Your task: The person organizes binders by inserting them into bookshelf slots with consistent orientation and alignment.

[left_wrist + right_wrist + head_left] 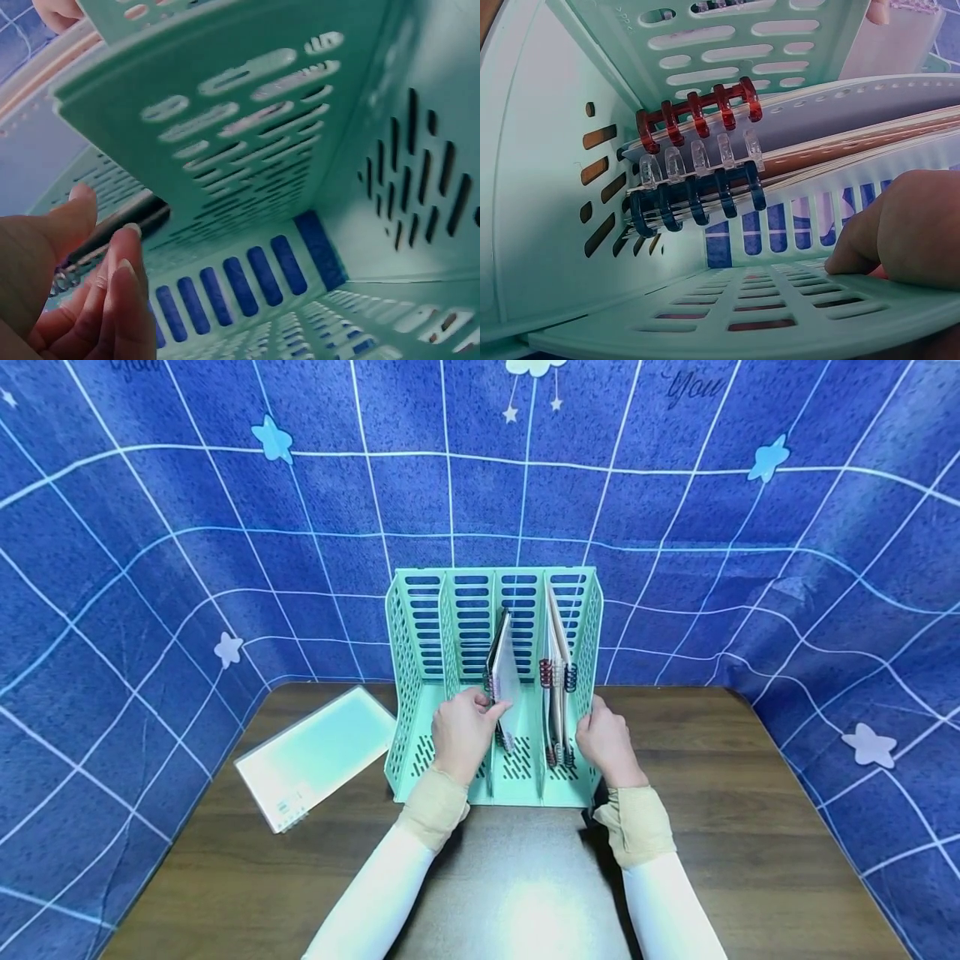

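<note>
A mint-green slotted file rack (517,789) with upright dividers stands on the table. In its third compartment from the left, a ring-bound notebook (506,664) with a pale translucent cover leans beside a dark cover. My left hand (463,731) pinches its near edge between thumb and fingers; the left wrist view shows the dark edge (154,217) between them. My right hand (607,743) grips the rack's right side wall (780,300), thumb inside. Several ring-bound notebooks stand in the rightmost compartment, with red rings (697,116), clear rings (700,157) and dark blue rings (697,196).
A pale blue-green notebook (315,760) lies flat on the wooden table (712,793), left of the rack, its corner close to the rack's side. Behind the table hangs a blue cloth (487,493) with white grid lines and stars.
</note>
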Available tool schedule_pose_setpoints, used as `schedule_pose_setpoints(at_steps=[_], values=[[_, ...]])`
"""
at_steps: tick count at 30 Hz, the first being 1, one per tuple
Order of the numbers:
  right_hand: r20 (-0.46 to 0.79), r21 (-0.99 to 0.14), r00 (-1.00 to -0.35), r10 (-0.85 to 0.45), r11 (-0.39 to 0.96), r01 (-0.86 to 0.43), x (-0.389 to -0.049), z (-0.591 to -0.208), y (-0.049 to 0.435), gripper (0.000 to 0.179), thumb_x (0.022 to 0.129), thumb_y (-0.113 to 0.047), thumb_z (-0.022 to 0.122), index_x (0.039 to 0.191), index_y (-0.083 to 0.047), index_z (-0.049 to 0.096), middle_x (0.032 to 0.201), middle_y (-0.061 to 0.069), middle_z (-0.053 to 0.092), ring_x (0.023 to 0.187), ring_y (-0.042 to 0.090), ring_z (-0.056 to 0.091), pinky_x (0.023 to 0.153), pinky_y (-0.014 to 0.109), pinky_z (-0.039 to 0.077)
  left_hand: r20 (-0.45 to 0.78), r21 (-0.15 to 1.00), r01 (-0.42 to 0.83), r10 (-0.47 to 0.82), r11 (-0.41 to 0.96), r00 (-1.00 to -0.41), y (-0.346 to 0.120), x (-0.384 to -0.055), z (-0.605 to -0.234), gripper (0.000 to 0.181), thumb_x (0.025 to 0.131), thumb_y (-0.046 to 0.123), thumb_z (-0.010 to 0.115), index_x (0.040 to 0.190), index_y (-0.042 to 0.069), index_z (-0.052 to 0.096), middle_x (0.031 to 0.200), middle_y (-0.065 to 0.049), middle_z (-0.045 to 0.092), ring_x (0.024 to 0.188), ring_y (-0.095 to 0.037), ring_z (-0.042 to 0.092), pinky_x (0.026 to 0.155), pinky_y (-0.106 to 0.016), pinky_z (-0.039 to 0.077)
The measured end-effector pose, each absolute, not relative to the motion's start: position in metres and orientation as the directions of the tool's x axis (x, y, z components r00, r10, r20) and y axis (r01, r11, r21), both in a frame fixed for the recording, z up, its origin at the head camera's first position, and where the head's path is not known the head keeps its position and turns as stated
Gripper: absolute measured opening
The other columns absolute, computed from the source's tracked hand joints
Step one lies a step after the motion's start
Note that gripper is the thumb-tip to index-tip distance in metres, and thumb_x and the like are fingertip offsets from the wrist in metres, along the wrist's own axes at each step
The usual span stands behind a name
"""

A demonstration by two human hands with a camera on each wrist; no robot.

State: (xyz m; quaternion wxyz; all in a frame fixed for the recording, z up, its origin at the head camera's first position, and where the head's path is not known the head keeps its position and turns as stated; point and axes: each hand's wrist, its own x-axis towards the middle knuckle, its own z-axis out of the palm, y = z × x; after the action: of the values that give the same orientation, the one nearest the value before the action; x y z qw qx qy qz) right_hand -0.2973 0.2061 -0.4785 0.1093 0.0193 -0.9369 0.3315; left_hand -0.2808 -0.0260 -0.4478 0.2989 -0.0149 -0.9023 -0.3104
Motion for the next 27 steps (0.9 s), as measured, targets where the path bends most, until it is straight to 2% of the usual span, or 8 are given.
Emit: schedule_pose_setpoints(at_steps=[7, 16, 27], values=[[0.22, -0.621, -0.975, 0.032, 0.775, -0.115, -0.297, -0.478, 0.207, 0.046, 0.102, -0.015, 0.039, 0.144, 0.002, 0.05, 0.117, 0.034, 0.068, 0.101, 0.055, 0.067, 0.082, 0.065, 0.05, 0.515, 0.552, 0.186, -0.157, 0.813, -0.843, -0.03, -0.286, -0.455, 0.036, 0.081, 0.051, 0.085, 0.085, 0.017, 0.074, 0.07, 0.004, 0.074, 0.061, -0.019, 0.069, 0.052, -0.04, 0.051], [0.22, -0.631, -0.975, 0.042, 0.768, -0.109, -0.297, -0.48, 0.206, 0.045, 0.103, -0.014, 0.042, 0.145, 0.001, 0.05, 0.116, 0.033, 0.068, 0.099, 0.052, 0.067, 0.08, 0.064, 0.051, 0.484, 0.569, 0.178, -0.152, 0.803, -0.862, -0.029, -0.291, -0.454, 0.035, 0.084, 0.051, 0.082, 0.082, 0.017, 0.077, 0.076, 0.004, 0.076, 0.064, -0.02, 0.069, 0.055, -0.04, 0.052], [0.228, -0.629, -0.973, 0.033, 0.768, -0.121, -0.297, -0.479, 0.206, 0.045, 0.102, -0.013, 0.042, 0.144, 0.002, 0.05, 0.115, 0.033, 0.068, 0.097, 0.052, 0.068, 0.079, 0.064, 0.051, 0.475, 0.592, 0.203, -0.134, 0.78, -0.87, -0.03, -0.298, -0.456, 0.034, 0.084, 0.049, 0.082, 0.079, 0.015, 0.078, 0.073, 0.003, 0.075, 0.061, -0.017, 0.068, 0.054, -0.037, 0.051]])
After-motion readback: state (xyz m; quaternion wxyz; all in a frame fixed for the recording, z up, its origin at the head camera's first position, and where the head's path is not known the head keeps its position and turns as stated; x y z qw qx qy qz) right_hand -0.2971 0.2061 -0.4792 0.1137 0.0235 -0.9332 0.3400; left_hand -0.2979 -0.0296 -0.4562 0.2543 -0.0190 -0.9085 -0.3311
